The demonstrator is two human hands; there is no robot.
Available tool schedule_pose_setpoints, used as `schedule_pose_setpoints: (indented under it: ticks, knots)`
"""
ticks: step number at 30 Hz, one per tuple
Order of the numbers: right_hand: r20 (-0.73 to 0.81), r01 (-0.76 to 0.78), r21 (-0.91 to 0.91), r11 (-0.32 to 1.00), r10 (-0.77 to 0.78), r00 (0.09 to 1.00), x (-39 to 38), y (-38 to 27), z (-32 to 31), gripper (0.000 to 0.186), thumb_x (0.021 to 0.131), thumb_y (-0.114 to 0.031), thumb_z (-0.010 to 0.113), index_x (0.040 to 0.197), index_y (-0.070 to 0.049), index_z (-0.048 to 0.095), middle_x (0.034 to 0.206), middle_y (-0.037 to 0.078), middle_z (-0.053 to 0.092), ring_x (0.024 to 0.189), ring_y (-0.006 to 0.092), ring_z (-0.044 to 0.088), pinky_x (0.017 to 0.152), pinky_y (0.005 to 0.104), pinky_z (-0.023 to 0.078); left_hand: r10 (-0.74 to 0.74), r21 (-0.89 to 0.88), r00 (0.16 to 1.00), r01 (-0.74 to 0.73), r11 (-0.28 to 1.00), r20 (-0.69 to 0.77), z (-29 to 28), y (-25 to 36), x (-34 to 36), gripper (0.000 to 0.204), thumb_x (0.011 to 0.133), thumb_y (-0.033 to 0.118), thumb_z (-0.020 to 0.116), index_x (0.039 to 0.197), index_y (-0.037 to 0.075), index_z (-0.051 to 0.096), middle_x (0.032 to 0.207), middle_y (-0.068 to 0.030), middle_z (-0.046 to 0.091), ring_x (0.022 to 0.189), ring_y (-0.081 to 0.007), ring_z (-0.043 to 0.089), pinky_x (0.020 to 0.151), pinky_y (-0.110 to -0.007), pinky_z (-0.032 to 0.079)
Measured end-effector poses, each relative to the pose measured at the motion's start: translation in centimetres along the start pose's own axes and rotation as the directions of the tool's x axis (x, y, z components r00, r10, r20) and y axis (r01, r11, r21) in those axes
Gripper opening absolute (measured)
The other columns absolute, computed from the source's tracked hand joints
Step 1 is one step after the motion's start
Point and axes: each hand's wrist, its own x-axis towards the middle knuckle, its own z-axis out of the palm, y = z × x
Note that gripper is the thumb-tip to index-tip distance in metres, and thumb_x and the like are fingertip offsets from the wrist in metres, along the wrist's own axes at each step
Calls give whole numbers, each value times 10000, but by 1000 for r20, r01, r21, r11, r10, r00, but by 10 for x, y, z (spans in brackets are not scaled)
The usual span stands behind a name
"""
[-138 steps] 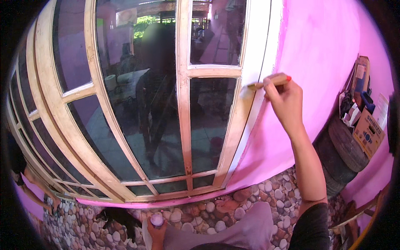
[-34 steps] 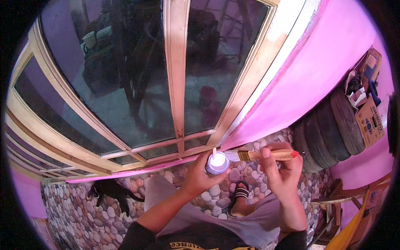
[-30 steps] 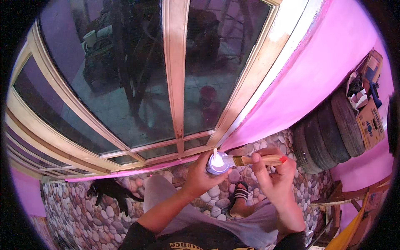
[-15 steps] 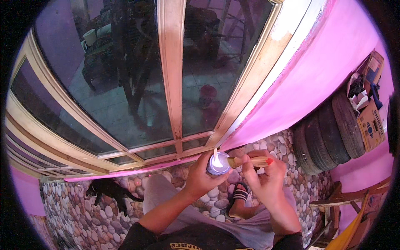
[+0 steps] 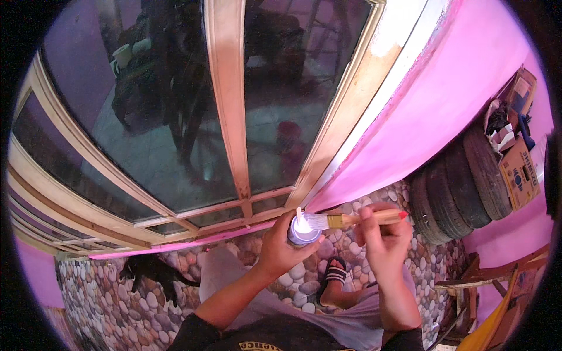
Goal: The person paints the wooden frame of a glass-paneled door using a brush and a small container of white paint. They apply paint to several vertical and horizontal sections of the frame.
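My left hand [image 5: 280, 248] is wrapped round a small paint can [image 5: 304, 237] with white paint in it. A pale stick [image 5: 298, 213] pokes up at the can's rim. In my right hand [image 5: 383, 237] is a paintbrush [image 5: 350, 220] with a wooden, red-tipped handle, gripped between thumb and fingers. Its white-coated bristles lie at the mouth of the can, the brush held nearly level. Beyond the can rises a wooden-framed glass door [image 5: 229, 105]. White paint covers part of the frame beside the pink wall [image 5: 404, 117].
Several stacked tyres [image 5: 462, 187] lean at the right, with cardboard boxes [image 5: 518, 175] beside them. A black cat [image 5: 157, 275] lies on the pebble-patterned floor [image 5: 111, 301] at the left. Wooden furniture [image 5: 468, 286] stands at the lower right. My sandalled foot [image 5: 333, 278] rests below the can.
The paintbrush has drawn back to the right and up out of the can, so its bristles and metal band now show. My left hand and the can have barely shifted.
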Motion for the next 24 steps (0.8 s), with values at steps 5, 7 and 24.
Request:
schedule_pose_setpoints:
  ticks: [5,7,24]
  knots:
    - [-78,-249,357,900,294,953,17,15,-12,192,969,-163,632,1010,24,646,717,79,649,530,137,580,468,273,475,7,-86,1000,-9,996,-21,8,-6,4,694,723,276,884,1257,-3,538,1091,-180,670,1000,-294,687,863,-382,535]
    - [-56,-287,441,850,345,937,15,27,-22,177,962,-158,637,991,17,641,714,88,648,526,152,585,463,285,481,28,-123,1000,-29,992,-9,10,-6,5,690,721,277,887,1247,-6,543,1086,-177,671,994,-288,687,863,-381,534]
    - [-343,280,333,901,-161,925,79,-84,-43,234,951,-143,670,1026,63,590,751,124,643,589,166,619,557,283,531,-139,-21,987,141,990,79,-17,-15,-44,599,714,319,893,1136,25,587,1053,-147,694,995,-267,687,865,-404,540]
